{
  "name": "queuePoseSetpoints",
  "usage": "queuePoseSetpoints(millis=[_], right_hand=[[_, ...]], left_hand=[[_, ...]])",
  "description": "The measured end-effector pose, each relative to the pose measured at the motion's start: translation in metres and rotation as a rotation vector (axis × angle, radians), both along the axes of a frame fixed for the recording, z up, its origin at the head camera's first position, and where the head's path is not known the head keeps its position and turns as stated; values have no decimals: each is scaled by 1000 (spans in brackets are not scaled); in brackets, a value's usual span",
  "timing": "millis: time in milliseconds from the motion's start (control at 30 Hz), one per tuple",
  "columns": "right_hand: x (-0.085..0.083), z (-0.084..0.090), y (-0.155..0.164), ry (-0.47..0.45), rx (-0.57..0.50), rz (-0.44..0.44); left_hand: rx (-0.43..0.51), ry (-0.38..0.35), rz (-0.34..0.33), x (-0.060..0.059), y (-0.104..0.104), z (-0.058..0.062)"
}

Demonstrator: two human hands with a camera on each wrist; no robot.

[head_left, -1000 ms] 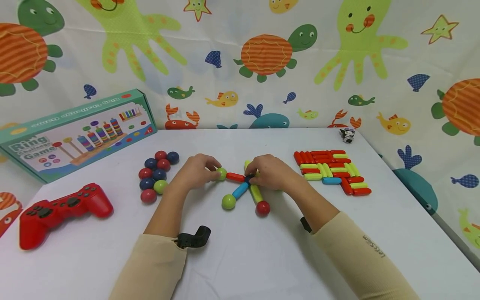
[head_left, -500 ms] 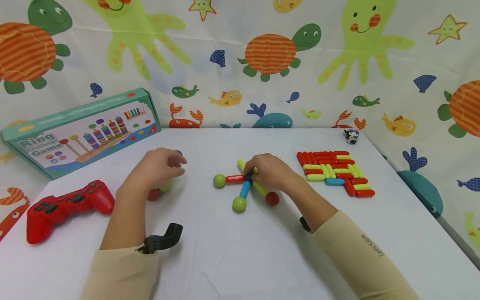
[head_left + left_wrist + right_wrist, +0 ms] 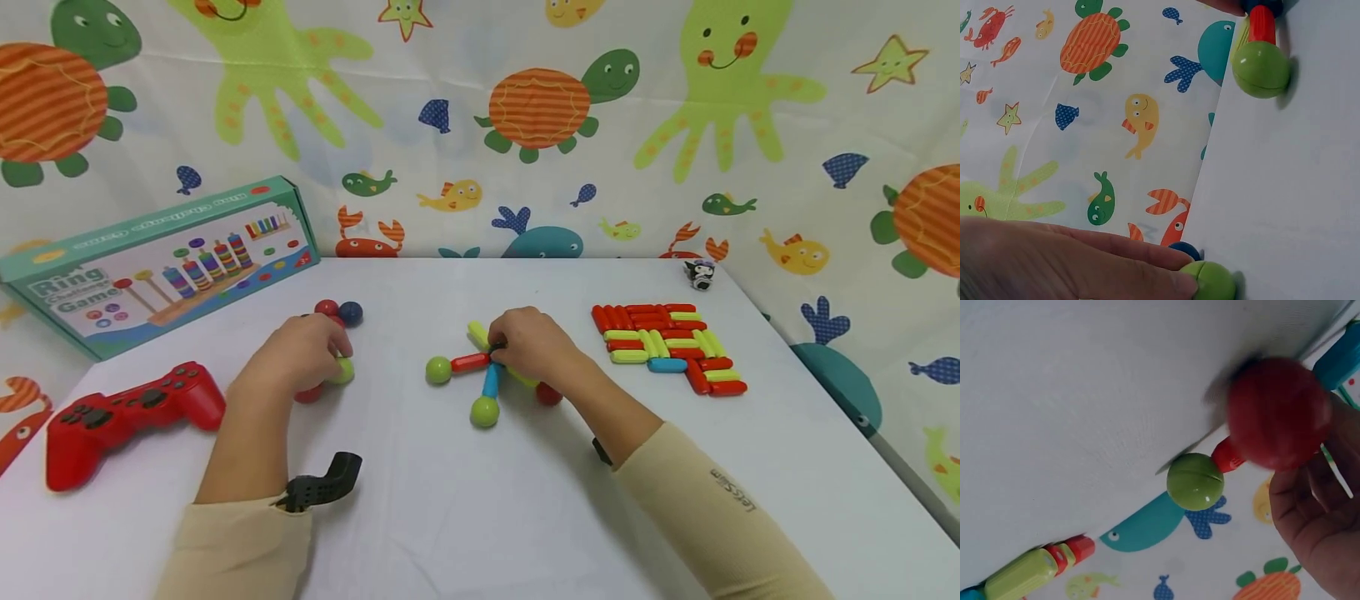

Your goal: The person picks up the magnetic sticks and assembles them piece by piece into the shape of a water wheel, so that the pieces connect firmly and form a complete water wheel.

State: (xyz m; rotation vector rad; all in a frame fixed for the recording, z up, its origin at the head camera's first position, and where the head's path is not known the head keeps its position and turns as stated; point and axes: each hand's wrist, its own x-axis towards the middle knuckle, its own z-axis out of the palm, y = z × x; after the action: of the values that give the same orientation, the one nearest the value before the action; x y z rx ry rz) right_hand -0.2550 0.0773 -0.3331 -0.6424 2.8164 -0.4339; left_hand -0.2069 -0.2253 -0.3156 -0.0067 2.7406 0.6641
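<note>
My left hand (image 3: 296, 358) pinches a light green ball (image 3: 345, 371) at the ball group on the left; the left wrist view shows the thumb on this green ball (image 3: 1213, 281). My right hand (image 3: 536, 342) holds the dark blue centre ball (image 3: 496, 351) of a star-like piece, partly covering it. From that centre run a red rod (image 3: 470, 362) ending in a green ball (image 3: 438, 370), a blue rod (image 3: 491, 382) ending in another green ball (image 3: 484, 412), and yellow-green rods. A red ball (image 3: 549, 394), partly behind the right wrist, ends one of these.
Red and dark blue balls (image 3: 351, 314) lie around the left hand. Rows of red, yellow-green and blue rods (image 3: 670, 365) lie at the right. A red game controller (image 3: 135, 421) and a ring game box (image 3: 172, 262) stand left. A small figurine (image 3: 700, 274) is at the back right.
My left hand has let go of the green ball on the red rod, moved left and taken a loose green ball. The star-like piece has turned slightly under my right hand.
</note>
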Motion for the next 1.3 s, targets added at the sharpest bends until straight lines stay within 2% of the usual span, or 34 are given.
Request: queuePoseSetpoints(millis=[167, 267, 533, 667, 800, 900, 1000, 1067, 1167, 1300], right_hand=[[-1, 2, 2, -12, -20, 55], [-2, 2, 2, -17, -30, 76], [0, -1, 1, -31, -30, 10], [1, -1, 1, -26, -38, -1], [0, -1, 3, -24, -41, 4], [1, -1, 4, -31, -53, 6], [1, 0, 5, -38, -64, 11], [1, 2, 6, -44, -72, 12], [0, 3, 6, -47, -68, 15], [-2, 1, 4, -15, -26, 0]], left_hand=[[41, -3, 0, -5, 16, -3], [86, 8, -4, -9, 30, -9], [211, 62, -25, -21, 64, -32], [250, 71, -38, -24, 73, -37], [249, 73, -45, -23, 76, -37], [222, 90, -58, -17, 68, -29], [182, 118, -80, -4, 49, -10], [137, 109, -82, 6, 31, 3], [51, 31, -70, 19, 1, 18], [-16, -146, -20, 31, -30, 20]])
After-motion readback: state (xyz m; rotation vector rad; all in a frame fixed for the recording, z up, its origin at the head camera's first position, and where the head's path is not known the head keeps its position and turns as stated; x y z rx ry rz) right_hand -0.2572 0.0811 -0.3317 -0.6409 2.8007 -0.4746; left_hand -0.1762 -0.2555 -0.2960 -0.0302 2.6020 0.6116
